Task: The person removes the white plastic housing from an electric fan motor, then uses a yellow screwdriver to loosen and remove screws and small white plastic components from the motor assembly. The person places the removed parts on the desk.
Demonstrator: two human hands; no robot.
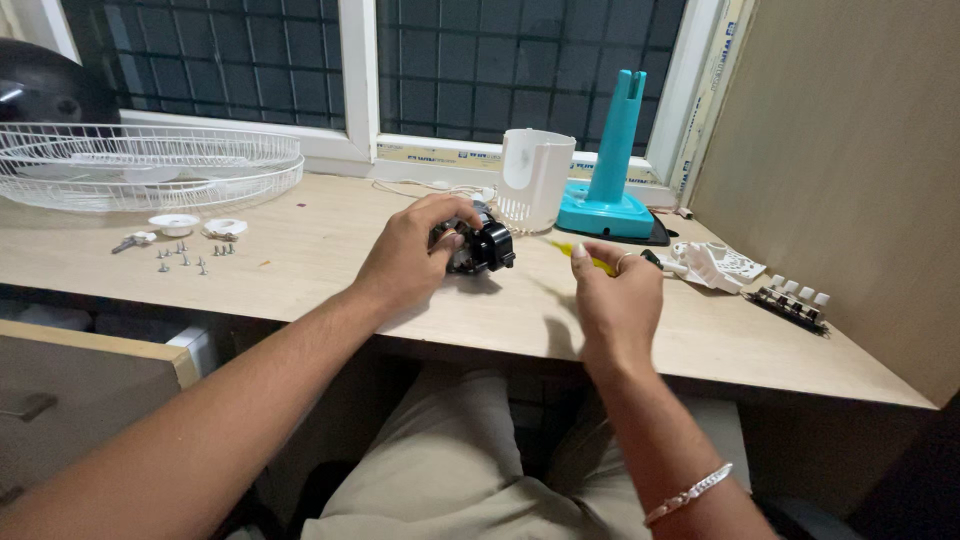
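A pale wooden desk (300,250) runs under a dark, barred window (500,60). Far out to the left of the fingers lies a white wire fan guard (150,165), and nearer them, still left, two small white caps (175,224) and a scatter of loose screws (185,258).

The left hand (410,255) sits on top of a black fan motor (480,245) that rests on the desk, fingers curled and clamped around it. Just beyond those fingertips stands a white motor housing (535,175), with a teal fan stand (610,170) to its right.

The right hand (615,300) hovers close by to the right of the motor, fingers pinched together on a yellow-handled screwdriver (580,255); it is blurred, so the exact grip is hard to tell. To do this well, I would judge the left hand should keep the motor pressed flat and steady while the screwdriver tip seats squarely.

Past the right fingers lie a white plastic grille piece (720,265) and a black switch block with white buttons (795,300).
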